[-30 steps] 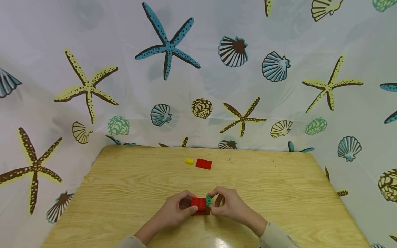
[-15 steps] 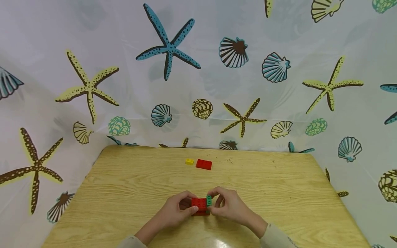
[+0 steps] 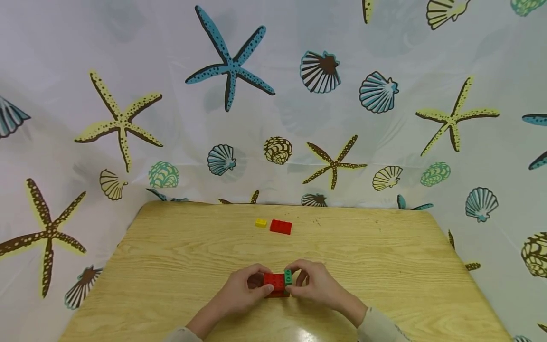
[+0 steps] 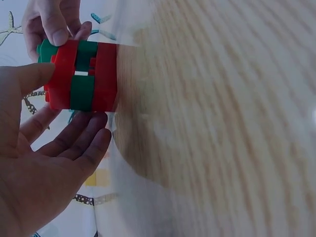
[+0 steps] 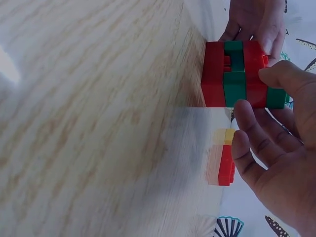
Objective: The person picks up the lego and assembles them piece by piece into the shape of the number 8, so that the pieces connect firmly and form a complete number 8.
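Between the hands, near the middle front of the table, stands a stack of toy building bricks. A red brick (image 5: 214,79) forms its base, two green bricks (image 4: 82,94) sit on that with a gap between them, and an upper red brick (image 3: 273,281) spans both. My left hand (image 3: 240,292) grips the upper red brick, thumb on its near side and fingers behind. On the right end of the top sits a small green brick (image 3: 288,277), pinched between thumb and fingers of my right hand (image 3: 318,287). Whether it is fully seated cannot be told.
Farther back on the wooden table (image 3: 192,247) lie a small yellow brick (image 3: 260,223) and a red brick (image 3: 281,227), side by side. A patterned curtain (image 3: 265,118) with starfish and shells stands around the back and sides.
Very little differs. My right hand's fingers have come down slightly at the small green brick, while the left hand keeps its hold on the stack.
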### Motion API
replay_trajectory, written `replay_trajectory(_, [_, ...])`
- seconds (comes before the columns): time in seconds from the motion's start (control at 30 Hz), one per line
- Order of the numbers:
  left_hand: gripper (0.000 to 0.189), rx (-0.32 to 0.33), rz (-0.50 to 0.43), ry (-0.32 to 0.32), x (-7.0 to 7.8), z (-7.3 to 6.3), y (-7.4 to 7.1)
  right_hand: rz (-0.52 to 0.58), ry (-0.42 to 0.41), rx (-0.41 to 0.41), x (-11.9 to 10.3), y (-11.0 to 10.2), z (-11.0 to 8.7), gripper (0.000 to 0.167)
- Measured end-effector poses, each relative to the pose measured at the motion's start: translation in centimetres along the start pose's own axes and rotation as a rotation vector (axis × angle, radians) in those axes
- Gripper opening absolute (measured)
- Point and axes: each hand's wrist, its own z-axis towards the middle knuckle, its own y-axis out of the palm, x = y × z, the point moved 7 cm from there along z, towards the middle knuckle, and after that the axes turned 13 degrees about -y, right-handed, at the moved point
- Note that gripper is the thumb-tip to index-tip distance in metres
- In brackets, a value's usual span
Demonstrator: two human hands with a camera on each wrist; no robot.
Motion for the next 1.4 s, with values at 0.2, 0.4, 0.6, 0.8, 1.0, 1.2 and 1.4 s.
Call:
replay_trajectory(0.2, [0.031, 0.152, 0.029, -0.046, -0.9, 1.1, -1.5, -0.006, -0.004, -0.006, -0.1, 0.0, 0.1, 0.037])
replay_trajectory(0.4, [0.020, 0.424, 0.006, -0.031, -1.4, 2.7, -3.9, -0.007, 0.002, -0.008, 0.0, 0.0, 0.0, 0.038])
replay_trajectory(0.6, [0.028, 0.543, 0.035, -0.071, -2.0, 5.0, -5.1, -0.013, -0.006, -0.007, 0.1, -0.2, 0.0, 0.038])
replay_trajectory(0.8, [0.032, 0.585, 0.058, -0.113, -2.3, 7.0, -5.5, -0.008, -0.018, -0.004, 0.0, -0.3, 0.1, 0.037])
replay_trajectory(1.0, [0.037, 0.572, 0.073, -0.123, -2.6, 8.9, -5.2, -0.006, -0.016, -0.005, 0.1, -0.2, -0.1, 0.037])
replay_trajectory(1.2, [0.041, 0.601, 0.105, -0.116, -2.7, 10.6, -5.2, -0.008, -0.010, -0.008, 0.0, -0.3, -0.1, 0.037])
replay_trajectory(1.4, [0.046, 0.622, 0.144, -0.144, -3.1, 11.2, -5.7, -0.006, -0.047, 0.000, -0.1, -0.2, 0.1, 0.038])
